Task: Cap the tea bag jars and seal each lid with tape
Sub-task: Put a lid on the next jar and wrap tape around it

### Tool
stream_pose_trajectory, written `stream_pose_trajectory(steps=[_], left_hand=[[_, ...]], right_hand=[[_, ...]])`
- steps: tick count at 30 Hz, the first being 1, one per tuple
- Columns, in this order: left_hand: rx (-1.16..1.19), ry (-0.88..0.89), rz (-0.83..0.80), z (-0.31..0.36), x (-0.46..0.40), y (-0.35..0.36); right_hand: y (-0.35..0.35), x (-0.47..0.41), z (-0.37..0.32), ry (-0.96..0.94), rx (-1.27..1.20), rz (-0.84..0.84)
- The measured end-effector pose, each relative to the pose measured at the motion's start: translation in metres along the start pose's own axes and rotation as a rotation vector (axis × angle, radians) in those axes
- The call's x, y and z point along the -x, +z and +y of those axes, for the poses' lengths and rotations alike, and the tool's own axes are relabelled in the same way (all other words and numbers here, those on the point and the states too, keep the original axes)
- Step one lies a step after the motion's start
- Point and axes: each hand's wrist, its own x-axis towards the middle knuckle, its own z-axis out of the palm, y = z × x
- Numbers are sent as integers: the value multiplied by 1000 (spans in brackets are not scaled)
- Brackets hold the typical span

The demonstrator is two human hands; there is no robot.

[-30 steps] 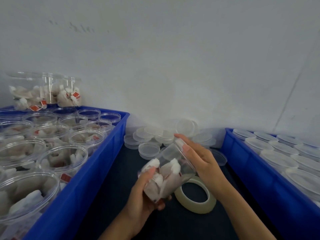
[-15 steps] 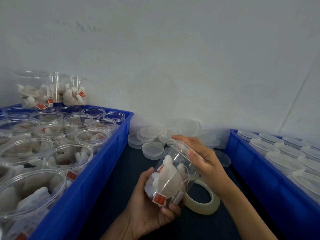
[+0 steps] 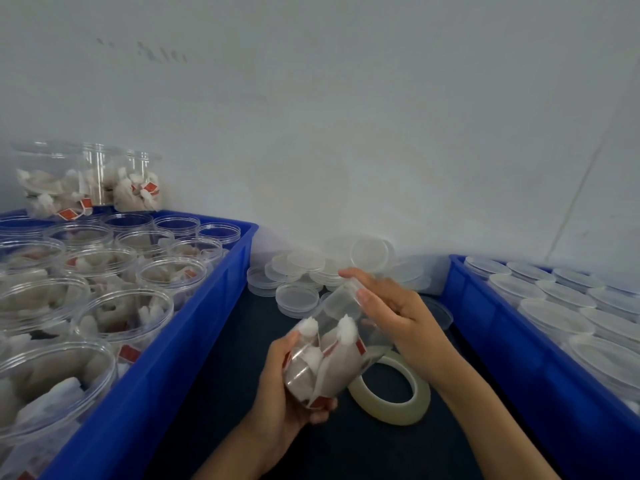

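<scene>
Many open jars [image 3: 152,306] left in left bin [image 3: 194,341]; capped ones at right. Jar [image 3: 325,355] gripped in left hand [image 3: 277,393], lid [image 3: 353,289] pinched by right hand [image 3: 401,317]; tape [image 3: 391,389] untouched.

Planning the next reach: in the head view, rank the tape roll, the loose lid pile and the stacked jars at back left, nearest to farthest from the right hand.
1. Tape roll, just below the right hand.
2. Lid pile, behind it by the wall.
3. Stacked jars, far back left above the left bin.
</scene>
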Motion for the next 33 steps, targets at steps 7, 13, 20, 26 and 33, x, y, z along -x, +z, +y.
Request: stream_pose_trajectory(steps=[7, 13, 20, 26, 33], left_hand=[[492, -354, -237, 6, 7, -3], [-145, 109, 153, -9, -2, 1], [3, 34, 6, 0, 1, -3], [13, 157, -1, 0, 4, -4], [-286, 207, 180, 0, -3, -15]], right_hand=[[3, 2, 6, -140, 37, -28], [17, -1, 5, 220, -179, 72], [8, 3, 9, 5, -30, -45], [15, -3, 8, -71, -156, 19], [13, -3, 8, 35, -164, 101]])
